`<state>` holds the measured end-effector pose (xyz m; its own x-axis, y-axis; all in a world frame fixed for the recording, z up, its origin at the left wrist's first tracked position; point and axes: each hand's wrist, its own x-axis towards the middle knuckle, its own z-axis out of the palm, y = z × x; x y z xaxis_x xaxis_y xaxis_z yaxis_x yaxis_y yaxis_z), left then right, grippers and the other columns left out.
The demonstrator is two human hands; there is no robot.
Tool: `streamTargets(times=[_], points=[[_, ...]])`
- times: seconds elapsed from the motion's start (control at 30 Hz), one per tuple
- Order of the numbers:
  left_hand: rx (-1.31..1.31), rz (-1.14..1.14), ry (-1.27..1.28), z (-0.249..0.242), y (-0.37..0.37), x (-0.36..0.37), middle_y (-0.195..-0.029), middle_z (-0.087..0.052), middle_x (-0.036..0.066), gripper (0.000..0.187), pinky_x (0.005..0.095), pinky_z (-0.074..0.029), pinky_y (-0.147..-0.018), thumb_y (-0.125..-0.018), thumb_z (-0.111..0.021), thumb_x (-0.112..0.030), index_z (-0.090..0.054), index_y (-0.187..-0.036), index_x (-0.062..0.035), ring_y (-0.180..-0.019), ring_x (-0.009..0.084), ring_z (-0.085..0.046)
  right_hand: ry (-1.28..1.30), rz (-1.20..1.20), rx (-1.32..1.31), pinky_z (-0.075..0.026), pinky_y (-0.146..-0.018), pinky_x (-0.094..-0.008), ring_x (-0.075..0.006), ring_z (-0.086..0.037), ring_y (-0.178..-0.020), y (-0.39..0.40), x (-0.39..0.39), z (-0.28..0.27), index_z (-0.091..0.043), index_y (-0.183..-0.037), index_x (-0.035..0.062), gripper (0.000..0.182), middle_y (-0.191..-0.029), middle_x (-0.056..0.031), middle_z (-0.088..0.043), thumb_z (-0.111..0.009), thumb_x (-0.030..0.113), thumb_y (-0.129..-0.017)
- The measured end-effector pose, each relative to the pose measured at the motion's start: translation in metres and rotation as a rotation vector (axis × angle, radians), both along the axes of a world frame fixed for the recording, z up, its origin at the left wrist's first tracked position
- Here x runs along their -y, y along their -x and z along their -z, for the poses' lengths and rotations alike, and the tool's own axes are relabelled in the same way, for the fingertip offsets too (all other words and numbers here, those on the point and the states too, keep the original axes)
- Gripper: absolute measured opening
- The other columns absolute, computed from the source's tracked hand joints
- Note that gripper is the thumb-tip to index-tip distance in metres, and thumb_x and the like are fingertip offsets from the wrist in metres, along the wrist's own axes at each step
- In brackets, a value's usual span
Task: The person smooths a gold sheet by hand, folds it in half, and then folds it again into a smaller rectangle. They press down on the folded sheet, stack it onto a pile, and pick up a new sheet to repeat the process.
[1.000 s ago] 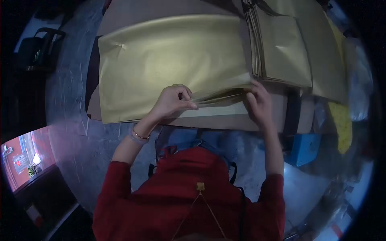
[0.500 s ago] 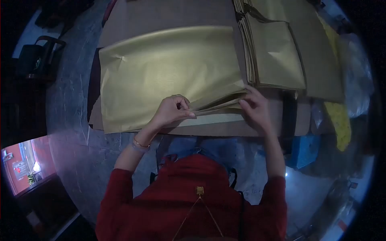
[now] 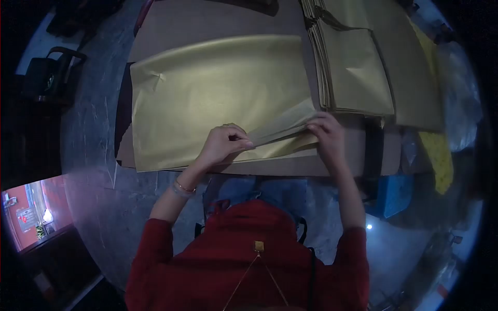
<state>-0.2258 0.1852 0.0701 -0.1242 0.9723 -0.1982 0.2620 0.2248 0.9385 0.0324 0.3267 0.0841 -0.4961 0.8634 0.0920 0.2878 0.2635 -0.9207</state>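
A wide gold sheet (image 3: 218,88), paper-like and in layers along its near edge, lies across the table in front of me. My left hand (image 3: 225,142) pinches that near edge around its middle, thumb against the curled fingers. At the near right corner, my right hand (image 3: 328,136) has its fingers and thumb closed on the layers. Between the two hands the edge is lifted and folded back, showing a paler strip and a narrow dark gap.
Folded gold pieces (image 3: 358,78) are stacked on the right side of the brown table surface (image 3: 212,20). Beyond them hangs a yellow sheet (image 3: 438,160) near clear plastic (image 3: 461,98). A blue box (image 3: 397,194) stands below the table's right end. A dark object (image 3: 262,5) lies at the far edge.
My right fingers have drawn closer together on the corner, and the gap between the layers has narrowed. The sheet has shifted slightly right. A dark object now shows at the top.
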Motion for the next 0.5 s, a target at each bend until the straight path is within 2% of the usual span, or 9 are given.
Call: streamTargets(times=[0.3, 0.37, 0.4, 0.43, 0.5], points=[[0.024, -0.013, 0.052, -0.005, -0.002, 0.002, -0.08, -0.063, 0.008, 0.031, 0.0255, -0.047, -0.068, -0.067, -0.08, -0.023, -0.068, -0.084, -0.0001, -0.073, 0.0137, -0.06, -0.068, 0.012, 0.02, -0.047, -0.074, -0.0299, -0.0189, -0.06, -0.085, 0.004, 0.001, 0.001, -0.067, -0.086, 0.0001, 0.01, -0.092, -0.0097, -0.061, -0.068, 0.007, -0.079], [-0.218, 0.043, -0.004, -0.015, -0.006, 0.002, -0.08, -0.062, 0.007, 0.028, 0.0257, -0.047, -0.067, -0.07, -0.078, -0.021, -0.066, -0.083, -0.0007, -0.071, 0.015, -0.059, -0.079, 0.042, 0.015, -0.047, -0.073, -0.0301, -0.0191, -0.06, -0.083, 0.004, 0.0, 0.003, -0.067, -0.085, -0.0006, 0.009, -0.089, -0.0096, -0.06, -0.067, 0.005, -0.079], [-0.225, 0.06, -0.291, -0.013, -0.009, 0.002, -0.079, -0.061, 0.007, 0.023, 0.026, -0.046, -0.066, -0.072, -0.076, -0.019, -0.064, -0.081, -0.0012, -0.069, 0.0158, -0.058, -0.083, 0.045, 0.013, -0.047, -0.073, -0.0301, -0.0191, -0.06, -0.083, 0.004, 0.0, 0.005, -0.067, -0.085, -0.0006, 0.009, -0.089, -0.0096, -0.06, -0.067, 0.005, -0.079], [-0.227, 0.063, -0.294, -0.013, -0.01, 0.002, -0.079, -0.061, 0.007, 0.023, 0.026, -0.046, -0.066, -0.072, -0.076, -0.019, -0.064, -0.081, -0.0012, -0.069, 0.0158, -0.058, -0.072, 0.042, 0.016, -0.047, -0.075, -0.0296, -0.0193, -0.059, -0.087, 0.004, -0.001, 0.006, -0.066, -0.089, -0.0001, 0.012, -0.094, -0.0095, -0.06, -0.067, 0.004, -0.078], [-0.213, 0.016, -0.125, -0.015, -0.011, 0.003, -0.079, -0.061, 0.007, 0.019, 0.0263, -0.047, -0.066, -0.074, -0.074, -0.016, -0.063, -0.081, -0.0016, -0.07, 0.0172, -0.058, -0.061, 0.04, 0.018, -0.047, -0.077, -0.0291, -0.0194, -0.059, -0.091, 0.005, 0.001, 0.006, -0.065, -0.093, 0.0004, 0.016, -0.099, -0.0094, -0.059, -0.068, 0.003, -0.078]])
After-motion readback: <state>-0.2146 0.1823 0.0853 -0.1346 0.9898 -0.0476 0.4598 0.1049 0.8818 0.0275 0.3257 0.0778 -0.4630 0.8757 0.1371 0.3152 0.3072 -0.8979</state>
